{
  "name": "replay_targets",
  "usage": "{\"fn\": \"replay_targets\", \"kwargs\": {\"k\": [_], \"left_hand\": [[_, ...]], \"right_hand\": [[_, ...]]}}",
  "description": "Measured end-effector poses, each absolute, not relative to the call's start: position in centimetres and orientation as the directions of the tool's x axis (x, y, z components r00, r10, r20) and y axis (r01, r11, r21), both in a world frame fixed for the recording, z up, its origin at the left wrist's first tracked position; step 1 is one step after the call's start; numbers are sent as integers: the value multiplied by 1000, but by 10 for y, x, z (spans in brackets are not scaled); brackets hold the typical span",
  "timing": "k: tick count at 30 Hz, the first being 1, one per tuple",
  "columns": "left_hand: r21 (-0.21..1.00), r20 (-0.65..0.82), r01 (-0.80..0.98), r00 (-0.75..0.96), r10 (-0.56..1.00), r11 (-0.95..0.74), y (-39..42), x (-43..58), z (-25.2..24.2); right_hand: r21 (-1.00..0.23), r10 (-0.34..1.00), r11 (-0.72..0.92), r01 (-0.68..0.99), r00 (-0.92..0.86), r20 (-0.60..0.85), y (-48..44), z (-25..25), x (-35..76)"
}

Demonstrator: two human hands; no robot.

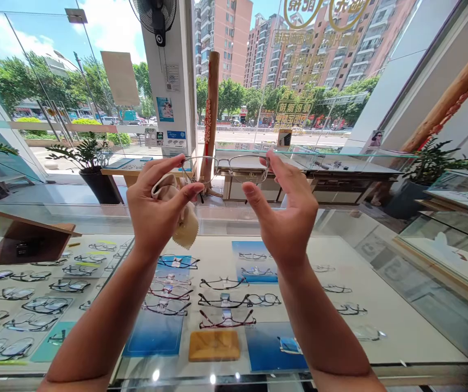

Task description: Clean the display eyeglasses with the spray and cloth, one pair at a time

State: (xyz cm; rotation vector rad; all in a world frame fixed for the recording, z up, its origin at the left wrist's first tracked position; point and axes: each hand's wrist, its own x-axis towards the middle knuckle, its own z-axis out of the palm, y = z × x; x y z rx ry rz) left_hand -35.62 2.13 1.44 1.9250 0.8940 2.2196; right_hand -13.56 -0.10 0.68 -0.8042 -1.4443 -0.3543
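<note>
A thin metal-framed pair of eyeglasses (222,160) is held up at arm's length, its clear lenses facing me. At its left end, my left hand (152,204) pinches the frame between thumb and fingers. A cream cleaning cloth (185,231) with a zigzag edge is tucked in that same hand and hangs below it. My right hand (287,204) grips the other end of the frame near the hinge, fingertips above and thumb below. Faint print shows on the right-hand lens.
Beneath my arms is a glass display case (324,348) with rows of eyeglasses (223,299), blue cards (152,332) and a tan case (213,346). Beyond stand a wooden post (213,103), a potted plant (85,155), another glass counter (332,163) and large windows. A fan (158,16) hangs on the pillar.
</note>
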Motion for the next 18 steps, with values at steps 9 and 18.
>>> {"fn": "replay_targets", "kwargs": {"k": [9, 18], "left_hand": [[385, 921, 402, -222, 320, -831, 13, -356, 16], [350, 934, 452, -235, 269, -820, 8, -353, 18]], "right_hand": [[-387, 403, 725, 569, 104, 909, 4, 8, -132], [-516, 535, 732, 445, 92, 840, 7, 8, -134]]}}
